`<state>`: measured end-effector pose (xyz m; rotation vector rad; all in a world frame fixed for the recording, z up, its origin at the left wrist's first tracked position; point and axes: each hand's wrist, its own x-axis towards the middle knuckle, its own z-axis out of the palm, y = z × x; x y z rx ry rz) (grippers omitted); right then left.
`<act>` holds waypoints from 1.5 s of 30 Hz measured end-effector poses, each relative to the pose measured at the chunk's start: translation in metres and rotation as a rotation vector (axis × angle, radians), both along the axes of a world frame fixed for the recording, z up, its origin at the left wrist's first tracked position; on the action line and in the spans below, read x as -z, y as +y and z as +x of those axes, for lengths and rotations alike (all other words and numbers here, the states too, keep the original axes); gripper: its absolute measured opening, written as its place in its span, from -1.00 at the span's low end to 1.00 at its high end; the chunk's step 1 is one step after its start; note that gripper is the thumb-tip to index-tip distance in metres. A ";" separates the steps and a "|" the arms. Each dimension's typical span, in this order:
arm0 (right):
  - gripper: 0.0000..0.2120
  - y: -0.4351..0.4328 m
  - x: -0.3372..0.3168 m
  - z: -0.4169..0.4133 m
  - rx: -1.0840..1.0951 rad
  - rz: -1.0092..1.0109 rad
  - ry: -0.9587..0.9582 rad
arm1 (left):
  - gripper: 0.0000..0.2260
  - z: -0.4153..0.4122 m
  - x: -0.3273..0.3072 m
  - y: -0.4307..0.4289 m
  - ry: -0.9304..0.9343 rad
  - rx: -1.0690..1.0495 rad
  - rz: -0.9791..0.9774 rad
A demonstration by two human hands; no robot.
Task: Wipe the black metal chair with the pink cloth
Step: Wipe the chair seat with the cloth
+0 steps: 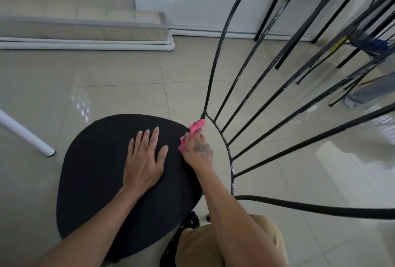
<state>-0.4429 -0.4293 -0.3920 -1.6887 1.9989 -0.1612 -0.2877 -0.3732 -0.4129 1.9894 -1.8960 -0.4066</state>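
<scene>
A person leans over a black metal chair that stands on a pale tiled floor. The left hand lies flat and open on the chair's dark seat, palm down, fingers spread and pointing away from the person. The right hand is closed around a pink cloth, gripping it at the far right edge of the seat. The cloth sticks out past the fingertips and presses against the spot where the thin rods of the backrest meet the seat frame. The backrest fans out to the right in a set of curved black rods, with chipped, whitish patches along several of them. Both forearms are bare. Tan clothing shows at the bottom of the view, next to a dark strap with small white stars. A white tube leg stands on the floor to the left of the seat. Low tiled steps run along the white wall behind, and more black table legs stand at the upper right.
</scene>
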 end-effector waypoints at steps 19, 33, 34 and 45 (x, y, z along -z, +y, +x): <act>-0.70 -0.078 0.009 -0.001 0.462 0.034 -0.453 | -0.35 0.001 0.003 -0.001 -0.101 0.037 0.018; -0.32 0.011 0.021 0.021 -0.037 -0.233 0.150 | -0.33 0.001 -0.001 -0.002 -0.042 0.017 0.006; -0.31 0.010 0.021 0.022 -0.072 -0.235 0.160 | -0.33 0.000 -0.001 -0.002 -0.039 0.019 0.008; -0.42 -0.079 0.012 0.031 -0.336 -0.033 0.178 | -0.32 0.001 0.000 0.000 -0.036 0.013 0.003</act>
